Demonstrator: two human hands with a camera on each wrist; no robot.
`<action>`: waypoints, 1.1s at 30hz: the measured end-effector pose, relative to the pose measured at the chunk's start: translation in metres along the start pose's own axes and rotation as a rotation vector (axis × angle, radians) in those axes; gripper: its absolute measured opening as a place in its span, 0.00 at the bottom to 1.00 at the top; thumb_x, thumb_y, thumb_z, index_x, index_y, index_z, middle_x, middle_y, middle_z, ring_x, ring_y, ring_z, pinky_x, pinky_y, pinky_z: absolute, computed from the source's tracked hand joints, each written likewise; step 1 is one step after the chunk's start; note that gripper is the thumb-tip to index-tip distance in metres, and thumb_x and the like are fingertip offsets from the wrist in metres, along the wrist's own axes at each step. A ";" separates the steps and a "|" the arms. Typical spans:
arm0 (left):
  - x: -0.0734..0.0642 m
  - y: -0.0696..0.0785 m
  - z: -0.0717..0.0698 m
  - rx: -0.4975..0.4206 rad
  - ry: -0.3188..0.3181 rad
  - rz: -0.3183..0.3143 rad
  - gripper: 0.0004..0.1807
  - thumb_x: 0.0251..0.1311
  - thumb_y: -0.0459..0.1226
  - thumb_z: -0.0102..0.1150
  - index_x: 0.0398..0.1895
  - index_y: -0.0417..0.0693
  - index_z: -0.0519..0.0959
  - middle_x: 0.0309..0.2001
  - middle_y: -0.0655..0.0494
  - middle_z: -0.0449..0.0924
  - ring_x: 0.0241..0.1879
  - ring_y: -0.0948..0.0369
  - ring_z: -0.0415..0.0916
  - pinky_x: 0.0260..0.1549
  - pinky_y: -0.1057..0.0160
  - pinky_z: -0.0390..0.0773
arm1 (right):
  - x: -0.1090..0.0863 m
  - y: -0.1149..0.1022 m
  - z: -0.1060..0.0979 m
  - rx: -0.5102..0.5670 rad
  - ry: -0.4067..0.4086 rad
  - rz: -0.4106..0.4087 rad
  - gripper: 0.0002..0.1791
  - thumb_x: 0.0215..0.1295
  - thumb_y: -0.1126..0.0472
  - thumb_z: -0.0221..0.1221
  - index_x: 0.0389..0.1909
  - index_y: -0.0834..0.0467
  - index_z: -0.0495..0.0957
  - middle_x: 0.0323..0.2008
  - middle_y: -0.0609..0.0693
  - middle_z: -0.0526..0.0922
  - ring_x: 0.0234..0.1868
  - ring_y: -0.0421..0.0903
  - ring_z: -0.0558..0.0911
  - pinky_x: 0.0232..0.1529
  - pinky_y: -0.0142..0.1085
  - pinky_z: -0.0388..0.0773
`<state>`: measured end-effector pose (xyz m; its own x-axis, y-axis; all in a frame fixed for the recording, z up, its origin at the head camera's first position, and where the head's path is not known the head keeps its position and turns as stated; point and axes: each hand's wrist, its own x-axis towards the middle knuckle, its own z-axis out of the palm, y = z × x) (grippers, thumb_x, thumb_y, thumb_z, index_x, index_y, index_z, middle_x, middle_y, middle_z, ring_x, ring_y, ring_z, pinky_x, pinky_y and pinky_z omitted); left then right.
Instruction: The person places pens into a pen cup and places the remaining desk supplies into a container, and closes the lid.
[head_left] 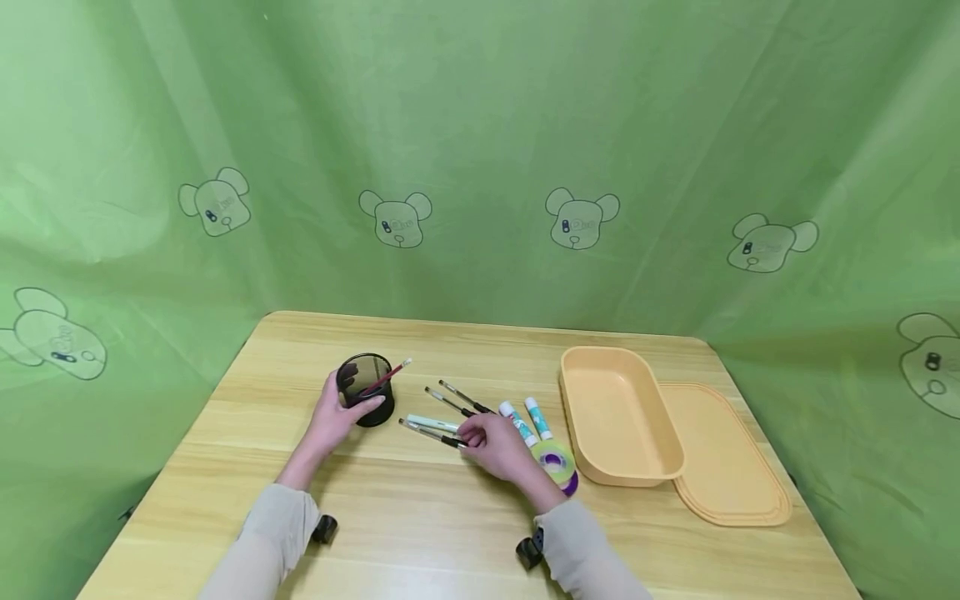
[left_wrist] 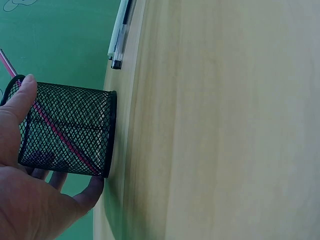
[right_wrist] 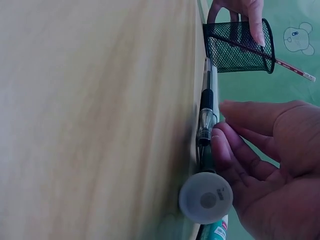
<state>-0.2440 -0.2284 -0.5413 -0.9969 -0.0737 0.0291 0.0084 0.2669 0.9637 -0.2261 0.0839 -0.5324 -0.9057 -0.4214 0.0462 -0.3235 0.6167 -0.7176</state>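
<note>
My left hand [head_left: 337, 412] grips a black mesh pen holder [left_wrist: 70, 127] that stands upright on the table. Its thumb lies over the rim and its fingers curl round the far wall. A red pencil [head_left: 387, 377] leans inside, its eraser end above the rim. My right hand [head_left: 495, 446] is low over the table, bent fingertips right at the end of a pale green pen [head_left: 431, 423]. A small gap shows between thumb and index finger. A clear-barrelled black pen [right_wrist: 206, 110] lies alongside. Two more black pens [head_left: 450, 402] lie just behind.
Right of the right hand are two glue sticks [head_left: 537, 418], a yellow-green tape roll [head_left: 545, 452] and a purple roll [head_left: 572, 485] partly under it. Farther right stands an orange box [head_left: 622, 408], with its lid [head_left: 727, 458] flat beside it. A green curtain [head_left: 480, 108] surrounds the table.
</note>
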 end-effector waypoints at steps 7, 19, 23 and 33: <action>-0.012 0.023 0.001 -0.015 -0.014 -0.013 0.50 0.61 0.39 0.74 0.79 0.39 0.54 0.78 0.36 0.56 0.78 0.39 0.53 0.79 0.39 0.54 | 0.000 0.000 0.002 -0.082 0.013 -0.024 0.15 0.55 0.68 0.74 0.44 0.58 0.87 0.38 0.48 0.87 0.37 0.42 0.82 0.40 0.31 0.82; -0.020 0.041 0.000 -0.028 -0.026 -0.016 0.48 0.62 0.36 0.72 0.79 0.35 0.53 0.78 0.33 0.55 0.78 0.37 0.52 0.78 0.37 0.54 | 0.001 0.001 0.007 -0.181 0.047 -0.023 0.10 0.55 0.68 0.74 0.38 0.55 0.88 0.32 0.45 0.86 0.32 0.38 0.80 0.36 0.29 0.81; -0.020 0.039 0.000 -0.029 -0.026 -0.018 0.48 0.62 0.37 0.72 0.79 0.36 0.53 0.78 0.34 0.55 0.78 0.38 0.52 0.79 0.39 0.54 | 0.001 0.000 0.008 -0.192 0.058 -0.029 0.09 0.57 0.69 0.73 0.37 0.55 0.87 0.32 0.46 0.86 0.33 0.39 0.81 0.37 0.30 0.81; -0.019 0.039 0.000 -0.042 -0.026 -0.005 0.48 0.62 0.35 0.73 0.78 0.35 0.54 0.77 0.32 0.55 0.77 0.36 0.54 0.78 0.38 0.55 | -0.001 0.000 0.003 -0.139 0.075 -0.030 0.11 0.60 0.69 0.71 0.43 0.56 0.86 0.38 0.47 0.87 0.38 0.41 0.83 0.44 0.34 0.85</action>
<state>-0.2244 -0.2166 -0.5041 -0.9986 -0.0501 0.0181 0.0063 0.2258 0.9742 -0.2246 0.0822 -0.5343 -0.9112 -0.3936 0.1213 -0.3809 0.6930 -0.6121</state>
